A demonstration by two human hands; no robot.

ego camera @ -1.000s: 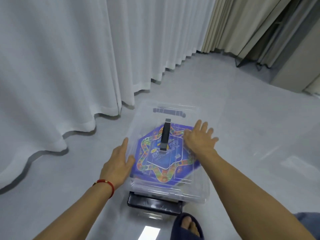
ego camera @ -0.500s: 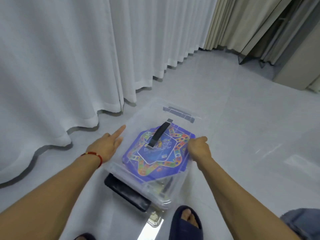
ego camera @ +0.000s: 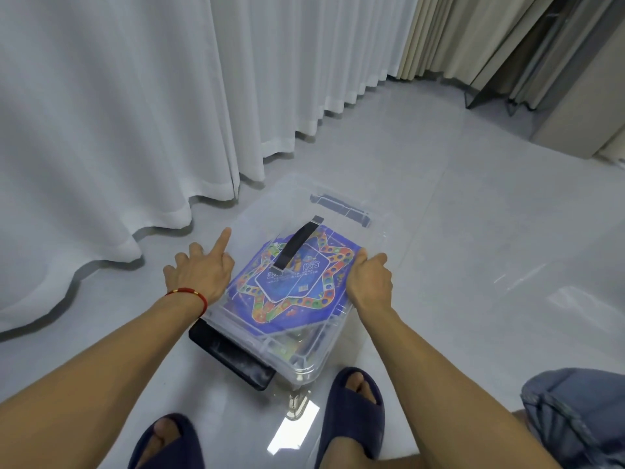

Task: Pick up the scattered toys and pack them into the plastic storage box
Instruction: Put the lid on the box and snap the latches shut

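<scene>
Between the two hands, on the floor [ego camera: 456,231], stands the plastic box [ego camera: 306,358] with its lid on. The left hand [ego camera: 199,270] rests at the box's left edge, index finger stretched, other fingers loosely bent, grasping nothing. The right hand [ego camera: 370,282] curls over the right edge. Under the lid lies a blue game board [ego camera: 304,282], below the black handle [ego camera: 296,243].

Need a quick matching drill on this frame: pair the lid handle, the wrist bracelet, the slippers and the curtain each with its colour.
Things:
1. lid handle
2. bracelet
3. slippers
4. curtain

Colours:
A. white
B. red
C. black
D. dark blue

Pairs: 1-C, 2-B, 3-D, 4-A
</scene>
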